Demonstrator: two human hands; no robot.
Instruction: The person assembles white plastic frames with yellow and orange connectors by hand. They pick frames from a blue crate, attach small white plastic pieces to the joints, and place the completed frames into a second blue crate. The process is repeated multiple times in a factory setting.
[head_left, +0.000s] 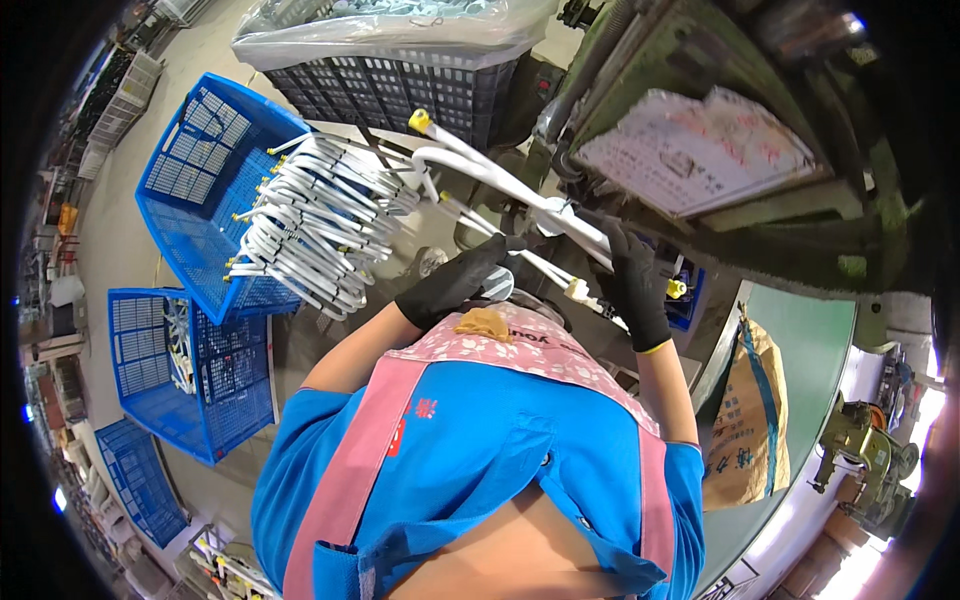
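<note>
A white bent-tube frame (480, 172) with yellow end caps slants across the work spot in front of me. My right hand (635, 280), in a black glove, is closed round its lower right part. My left hand (462, 276), gloved alike, has its fingers curled beside a thinner white tube (540, 262) with a pale fitting; what they grip is hidden. Just below the left fingers shows a round grey piece (497, 286). Another pale round piece (553, 215) sits against the frame near the right hand.
On the left, a blue crate (165, 205) bears a stack of white bent tubes (320, 220). More blue crates stand below it. A black crate (400, 95) with bagged grey parts is at the back. A green machine (700, 150) looms at right, near a brown sack (750, 425).
</note>
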